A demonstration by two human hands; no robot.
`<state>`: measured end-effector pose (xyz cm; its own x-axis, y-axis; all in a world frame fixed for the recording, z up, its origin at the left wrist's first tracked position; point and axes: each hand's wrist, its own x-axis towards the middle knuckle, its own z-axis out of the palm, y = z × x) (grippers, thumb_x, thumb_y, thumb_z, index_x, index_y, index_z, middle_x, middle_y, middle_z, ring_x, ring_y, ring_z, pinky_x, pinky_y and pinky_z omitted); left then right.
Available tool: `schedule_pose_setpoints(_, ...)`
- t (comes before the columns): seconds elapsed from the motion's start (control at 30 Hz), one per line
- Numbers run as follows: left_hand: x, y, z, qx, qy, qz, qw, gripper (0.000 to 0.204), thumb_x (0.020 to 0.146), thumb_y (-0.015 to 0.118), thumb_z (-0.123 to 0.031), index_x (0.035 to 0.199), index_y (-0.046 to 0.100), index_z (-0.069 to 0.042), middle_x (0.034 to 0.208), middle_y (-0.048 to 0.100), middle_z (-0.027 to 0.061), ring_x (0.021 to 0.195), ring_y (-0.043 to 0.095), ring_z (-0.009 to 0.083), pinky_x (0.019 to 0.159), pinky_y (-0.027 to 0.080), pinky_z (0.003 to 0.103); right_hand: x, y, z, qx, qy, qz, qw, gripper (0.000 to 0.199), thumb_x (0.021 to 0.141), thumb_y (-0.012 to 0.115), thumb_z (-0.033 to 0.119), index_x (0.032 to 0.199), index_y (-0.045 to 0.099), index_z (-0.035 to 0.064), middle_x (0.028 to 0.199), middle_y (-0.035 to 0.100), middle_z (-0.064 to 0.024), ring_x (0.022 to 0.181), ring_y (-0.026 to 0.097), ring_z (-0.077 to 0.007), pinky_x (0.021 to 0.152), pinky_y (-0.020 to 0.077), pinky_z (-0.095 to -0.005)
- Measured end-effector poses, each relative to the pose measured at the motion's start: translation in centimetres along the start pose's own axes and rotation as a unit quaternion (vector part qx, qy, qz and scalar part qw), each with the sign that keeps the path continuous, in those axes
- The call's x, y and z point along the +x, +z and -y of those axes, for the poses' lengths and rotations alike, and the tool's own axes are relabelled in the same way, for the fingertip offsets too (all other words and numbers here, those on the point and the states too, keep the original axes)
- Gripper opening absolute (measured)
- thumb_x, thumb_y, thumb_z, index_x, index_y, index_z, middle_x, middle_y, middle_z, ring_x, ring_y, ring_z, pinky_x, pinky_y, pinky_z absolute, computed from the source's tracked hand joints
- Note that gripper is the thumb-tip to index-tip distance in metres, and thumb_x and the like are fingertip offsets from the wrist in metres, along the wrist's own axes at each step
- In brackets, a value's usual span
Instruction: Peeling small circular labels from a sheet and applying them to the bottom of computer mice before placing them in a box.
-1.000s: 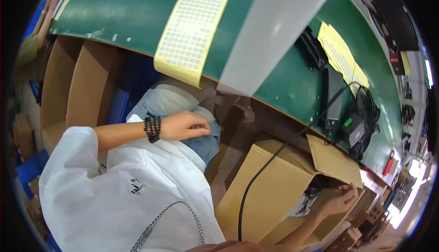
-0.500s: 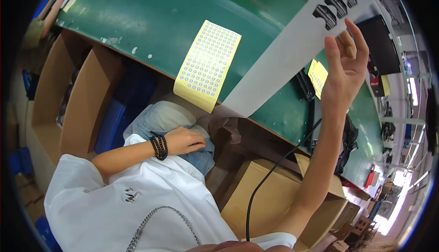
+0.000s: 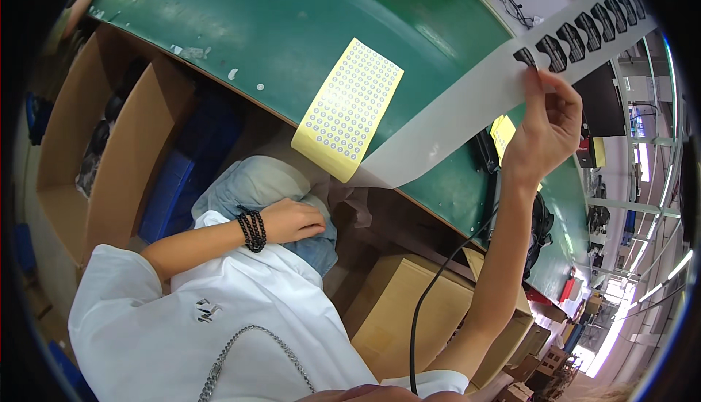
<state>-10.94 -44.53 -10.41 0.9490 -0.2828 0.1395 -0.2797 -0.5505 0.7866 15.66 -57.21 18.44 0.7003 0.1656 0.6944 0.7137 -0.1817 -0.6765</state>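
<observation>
A long translucent white strip rises from the table's front edge toward the upper right, with a row of black shaped stickers on its far part. My right hand is raised at the strip, thumb and forefinger pinched on the end black sticker. The other fingers are curled in. On my jeans-covered thigh rests my left hand, holding nothing, its fingers lying loosely bent. Between the hands, a yellow sheet of small round stickers lies on the green table, its near end hanging over the edge.
Cardboard boxes stand at my left and below the table at my right. A black cable runs up past my right arm. A dark monitor stands beyond my right hand. Another person's arm shows at the far left.
My right hand has gone from spread fingers near the strip to a pinch at its end black sticker. More of the sticker row shows. My left hand stays on my thigh.
</observation>
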Motion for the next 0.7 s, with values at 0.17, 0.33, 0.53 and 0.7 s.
schedule_pose_setpoints(0.17,-0.5,-0.4,0.1,-0.014,0.015,-0.008,1.0,0.02,0.1,0.057,-0.025,0.098,0.069,-0.008,0.099,0.072,0.0046,0.084,0.068,0.026,0.077,0.054,0.033,-3.4,-2.7,0.5,-0.076,0.013,0.055,0.995,0.013,0.089,0.072,0.001,0.097,0.066,0.0087,0.139,0.059,-0.0121,0.126,0.055,-0.0255,0.107,0.0428,-0.0352)
schedule_pose_setpoints(0.33,-1.5,-2.9,-1.2,-0.094,0.022,-0.046,0.994,0.016,0.099,0.061,-0.019,0.098,0.069,-0.006,0.098,0.071,0.005,0.083,0.067,0.0233,0.078,0.054,0.032,-11.2,-11.3,6.2,-0.112,0.124,-0.002,0.986,0.011,0.098,0.06,0.002,0.105,0.062,0.0096,0.158,0.039,-0.0165,0.147,0.036,-0.0327,0.125,0.0289,-0.0436)
schedule_pose_setpoints(0.53,-2.2,-12.4,-3.1,-0.165,0.055,-0.105,0.979,0.007,0.094,0.068,-0.013,0.097,0.07,-0.007,0.094,0.071,0.0027,0.075,0.064,0.0205,0.07,0.052,0.029,-20.6,-8.5,6.5,0.1,0.297,-0.049,0.948,0.017,0.101,0.058,0.007,0.118,0.059,0.0063,0.151,0.042,-0.0157,0.14,0.042,-0.0311,0.119,0.0349,-0.042)
schedule_pose_setpoints(0.7,0.9,-27.3,0.7,-0.011,0.004,-0.26,0.966,0.007,0.092,0.067,-0.011,0.097,0.071,-0.008,0.091,0.07,0.0039,0.075,0.061,0.0167,0.071,0.049,0.028,-28.6,-4.8,7.0,0.37,0.393,-0.03,0.841,0.018,0.099,0.061,0.009,0.117,0.057,0.0076,0.142,0.045,-0.0139,0.133,0.046,-0.0314,0.115,0.0366,-0.0479)
